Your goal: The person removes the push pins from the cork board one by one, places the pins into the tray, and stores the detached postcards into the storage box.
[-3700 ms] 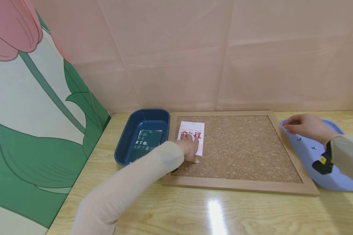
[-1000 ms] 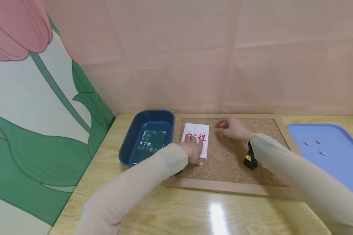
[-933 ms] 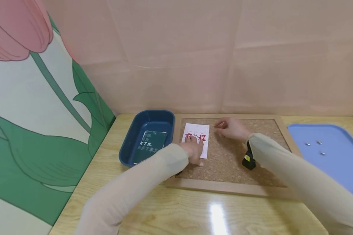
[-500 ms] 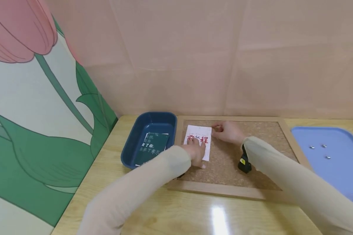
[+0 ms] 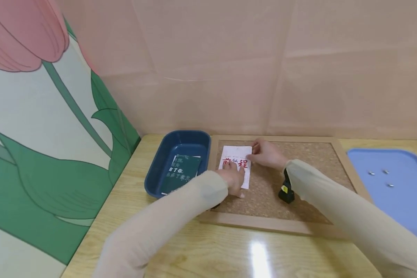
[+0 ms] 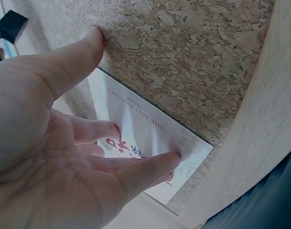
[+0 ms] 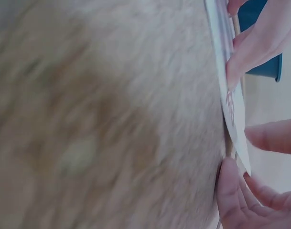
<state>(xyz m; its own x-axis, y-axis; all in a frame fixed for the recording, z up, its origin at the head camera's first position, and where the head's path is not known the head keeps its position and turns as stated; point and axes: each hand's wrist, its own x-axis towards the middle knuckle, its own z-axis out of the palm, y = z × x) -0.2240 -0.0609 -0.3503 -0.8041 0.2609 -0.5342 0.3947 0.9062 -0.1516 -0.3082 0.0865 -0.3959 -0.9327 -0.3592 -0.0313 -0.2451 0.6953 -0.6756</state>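
Note:
A white card (image 5: 237, 151) with red and dark characters lies near the left end of the wood-framed corkboard (image 5: 281, 204). My left hand (image 5: 233, 179) rests on it with fingers spread. The thumb touches the cork beside the card, as the left wrist view shows. My right hand (image 5: 268, 153) pinches the card's upper right corner; in the right wrist view this corner (image 7: 245, 162) stands slightly off the cork, between thumb and fingers. Any small thing inside those fingers is hidden.
A dark blue bin (image 5: 153, 173) holding dark green cards (image 5: 184, 164) stands left of the board. On the right, a light blue tray (image 5: 399, 208) bears three small metal pieces, one a silver stud (image 5: 390, 185). A draped wall (image 5: 222, 77) closes the back.
From over the tray, my right hand has moved left across the board to the card's upper right corner and taken hold there. My left hand has stayed on the card.

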